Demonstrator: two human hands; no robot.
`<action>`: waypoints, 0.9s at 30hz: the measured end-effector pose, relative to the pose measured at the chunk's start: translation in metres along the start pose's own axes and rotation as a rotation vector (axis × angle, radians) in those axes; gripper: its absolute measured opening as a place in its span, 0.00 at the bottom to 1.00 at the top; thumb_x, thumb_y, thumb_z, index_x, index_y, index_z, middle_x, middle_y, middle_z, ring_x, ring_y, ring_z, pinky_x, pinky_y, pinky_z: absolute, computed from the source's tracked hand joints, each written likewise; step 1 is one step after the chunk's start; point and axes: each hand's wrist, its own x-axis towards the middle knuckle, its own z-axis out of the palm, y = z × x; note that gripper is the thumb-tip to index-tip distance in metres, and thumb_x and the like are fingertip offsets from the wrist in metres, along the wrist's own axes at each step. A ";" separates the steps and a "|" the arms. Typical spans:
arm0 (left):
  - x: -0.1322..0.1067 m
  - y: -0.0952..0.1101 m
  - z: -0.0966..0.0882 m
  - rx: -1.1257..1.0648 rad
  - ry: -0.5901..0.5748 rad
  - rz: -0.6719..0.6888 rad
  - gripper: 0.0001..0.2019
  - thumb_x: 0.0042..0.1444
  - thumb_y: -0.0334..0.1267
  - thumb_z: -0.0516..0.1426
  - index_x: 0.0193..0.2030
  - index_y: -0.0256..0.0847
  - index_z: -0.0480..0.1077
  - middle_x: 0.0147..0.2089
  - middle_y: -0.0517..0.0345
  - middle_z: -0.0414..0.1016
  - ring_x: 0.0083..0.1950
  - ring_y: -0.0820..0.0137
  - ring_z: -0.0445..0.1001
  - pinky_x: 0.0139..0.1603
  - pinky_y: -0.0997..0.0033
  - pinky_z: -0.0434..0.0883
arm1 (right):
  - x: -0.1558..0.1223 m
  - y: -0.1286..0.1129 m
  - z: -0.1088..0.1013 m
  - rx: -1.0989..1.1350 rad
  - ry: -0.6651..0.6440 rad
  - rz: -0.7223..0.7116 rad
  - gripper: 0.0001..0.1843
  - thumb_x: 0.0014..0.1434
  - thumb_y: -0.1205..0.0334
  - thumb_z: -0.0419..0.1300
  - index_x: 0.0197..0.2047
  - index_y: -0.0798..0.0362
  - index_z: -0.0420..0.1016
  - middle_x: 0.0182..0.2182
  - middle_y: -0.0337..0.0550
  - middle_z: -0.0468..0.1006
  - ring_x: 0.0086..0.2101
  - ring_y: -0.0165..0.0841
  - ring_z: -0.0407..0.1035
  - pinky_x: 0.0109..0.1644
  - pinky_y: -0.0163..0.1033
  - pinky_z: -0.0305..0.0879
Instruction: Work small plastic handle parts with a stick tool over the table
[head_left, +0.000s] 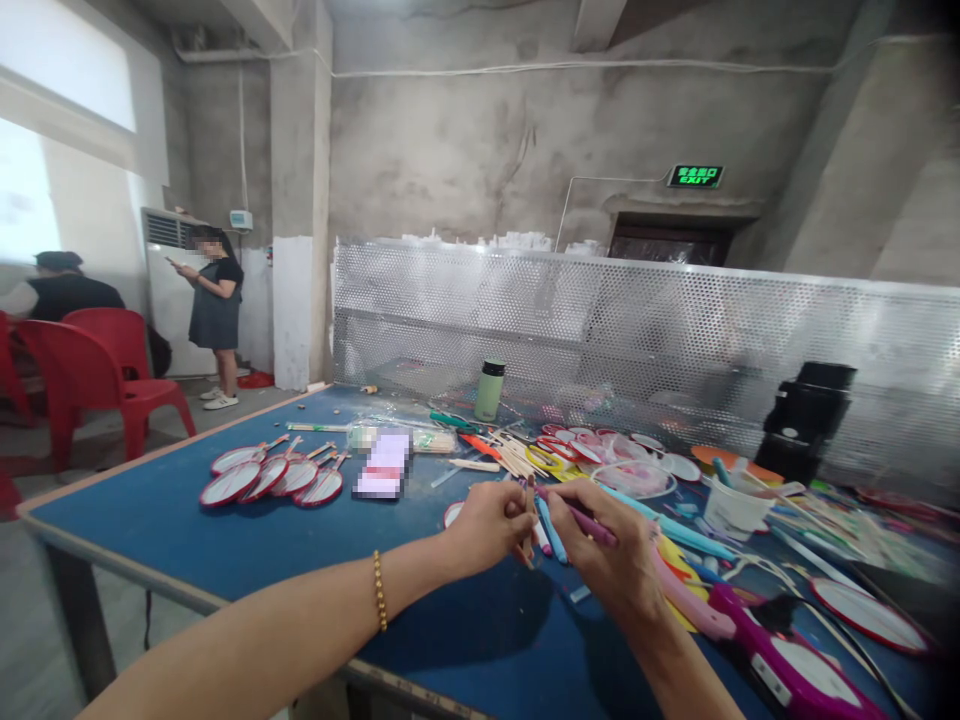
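My left hand [484, 525], with a gold beaded bracelet on its wrist, pinches a small flat brown wooden stick [529, 525] upright. My right hand [611, 535] is closed round a purple marker [592, 524], whose tip points at the upper part of the stick. Part of a white disc with a red rim [451, 514] shows behind my left hand; whether it joins the stick is hidden. Blue and pink pens [553, 532] lie on the table between the hands. Several round red-rimmed white fans [232, 481] with wooden handles overlap at the left.
On the blue table [150, 520] lie a phone [383, 465], wooden sticks [517, 452] and a magenta tool [791, 650]. A green bottle [490, 390], a plastic cup [731, 510] and a black object [804, 420] stand farther back. Behind is a perforated metal screen [465, 310]. Two people are at left.
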 end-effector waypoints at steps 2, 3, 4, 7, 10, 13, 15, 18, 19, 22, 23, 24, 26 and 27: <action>0.000 0.001 0.000 0.004 -0.005 -0.001 0.05 0.49 0.33 0.55 0.25 0.39 0.62 0.20 0.63 0.70 0.22 0.73 0.72 0.27 0.72 0.73 | 0.000 0.000 0.000 0.005 -0.018 -0.017 0.10 0.61 0.60 0.56 0.31 0.53 0.76 0.25 0.40 0.77 0.26 0.29 0.71 0.31 0.33 0.66; -0.001 0.001 0.000 0.005 -0.007 0.000 0.05 0.48 0.32 0.54 0.24 0.39 0.62 0.20 0.63 0.70 0.21 0.73 0.71 0.27 0.71 0.73 | 0.000 -0.001 0.000 0.007 -0.024 -0.023 0.10 0.61 0.60 0.56 0.31 0.53 0.76 0.25 0.39 0.77 0.26 0.29 0.71 0.31 0.33 0.66; -0.001 0.002 0.000 0.005 -0.008 0.004 0.05 0.48 0.32 0.54 0.24 0.39 0.62 0.20 0.63 0.70 0.21 0.73 0.71 0.27 0.71 0.73 | 0.000 -0.001 0.000 0.008 -0.029 -0.024 0.10 0.61 0.60 0.56 0.31 0.53 0.76 0.25 0.39 0.77 0.26 0.29 0.71 0.31 0.33 0.66; 0.000 0.001 0.000 -0.006 -0.007 0.012 0.04 0.48 0.32 0.54 0.25 0.39 0.63 0.21 0.62 0.71 0.21 0.72 0.72 0.27 0.70 0.73 | 0.000 -0.002 0.000 0.003 0.000 -0.004 0.10 0.61 0.60 0.56 0.31 0.53 0.76 0.25 0.39 0.77 0.25 0.29 0.71 0.31 0.33 0.66; 0.000 -0.001 0.000 -0.012 -0.014 0.009 0.03 0.48 0.31 0.53 0.25 0.39 0.63 0.21 0.62 0.70 0.21 0.72 0.72 0.27 0.69 0.73 | 0.000 -0.002 0.000 0.004 0.001 -0.007 0.09 0.61 0.61 0.56 0.31 0.53 0.76 0.25 0.39 0.77 0.25 0.29 0.71 0.31 0.33 0.66; 0.000 -0.001 -0.001 -0.013 -0.017 0.012 0.03 0.48 0.31 0.53 0.25 0.39 0.62 0.20 0.62 0.70 0.21 0.72 0.71 0.27 0.70 0.73 | 0.000 -0.001 0.000 0.006 -0.016 -0.016 0.09 0.61 0.62 0.57 0.32 0.53 0.76 0.25 0.39 0.77 0.26 0.29 0.71 0.31 0.33 0.65; 0.000 -0.002 -0.001 -0.009 -0.010 0.012 0.03 0.48 0.32 0.53 0.25 0.39 0.62 0.21 0.62 0.71 0.22 0.72 0.72 0.27 0.70 0.73 | 0.000 0.000 0.000 0.002 -0.006 -0.006 0.09 0.61 0.61 0.57 0.31 0.53 0.76 0.25 0.39 0.77 0.26 0.29 0.71 0.31 0.33 0.65; 0.001 -0.003 -0.001 0.000 -0.008 0.027 0.03 0.49 0.33 0.54 0.26 0.39 0.63 0.23 0.61 0.72 0.23 0.71 0.73 0.27 0.70 0.73 | 0.000 0.000 0.000 -0.008 0.010 0.000 0.10 0.61 0.61 0.57 0.30 0.53 0.75 0.24 0.39 0.77 0.25 0.28 0.70 0.30 0.33 0.65; 0.001 -0.003 -0.001 0.002 -0.011 0.032 0.03 0.49 0.33 0.54 0.26 0.39 0.63 0.22 0.61 0.71 0.23 0.71 0.72 0.26 0.70 0.73 | 0.000 0.000 0.000 -0.009 0.007 -0.003 0.10 0.61 0.61 0.57 0.31 0.53 0.76 0.25 0.38 0.77 0.25 0.28 0.70 0.31 0.32 0.65; 0.001 -0.004 -0.001 -0.008 -0.021 0.032 0.03 0.49 0.32 0.53 0.25 0.39 0.63 0.21 0.62 0.70 0.21 0.72 0.71 0.27 0.70 0.73 | 0.000 0.000 0.000 -0.003 -0.018 -0.019 0.10 0.61 0.61 0.56 0.31 0.53 0.76 0.25 0.39 0.77 0.26 0.29 0.71 0.31 0.32 0.66; 0.001 -0.005 -0.001 -0.014 -0.020 0.029 0.03 0.49 0.32 0.53 0.25 0.39 0.63 0.20 0.62 0.69 0.21 0.72 0.71 0.27 0.70 0.73 | 0.000 0.000 0.000 -0.002 -0.016 -0.021 0.10 0.61 0.61 0.56 0.31 0.53 0.76 0.25 0.39 0.77 0.26 0.29 0.71 0.31 0.32 0.66; 0.001 -0.005 -0.001 -0.020 -0.018 0.027 0.03 0.49 0.32 0.53 0.26 0.39 0.63 0.21 0.62 0.70 0.21 0.72 0.71 0.27 0.70 0.73 | 0.000 0.000 0.000 -0.004 -0.010 -0.019 0.10 0.61 0.61 0.56 0.31 0.53 0.76 0.25 0.39 0.77 0.26 0.29 0.71 0.31 0.32 0.66; 0.002 -0.007 -0.001 -0.018 -0.014 0.027 0.03 0.49 0.34 0.54 0.27 0.39 0.63 0.22 0.62 0.71 0.22 0.72 0.72 0.27 0.70 0.73 | 0.000 0.000 0.000 -0.007 0.008 -0.012 0.10 0.61 0.61 0.57 0.30 0.53 0.76 0.24 0.38 0.77 0.25 0.28 0.70 0.31 0.32 0.65; 0.002 -0.007 -0.001 -0.013 -0.015 0.027 0.03 0.49 0.34 0.54 0.27 0.39 0.64 0.22 0.61 0.71 0.23 0.71 0.72 0.27 0.70 0.73 | 0.000 0.000 0.000 -0.009 0.011 -0.011 0.10 0.61 0.61 0.57 0.30 0.53 0.76 0.24 0.38 0.77 0.25 0.28 0.70 0.31 0.32 0.65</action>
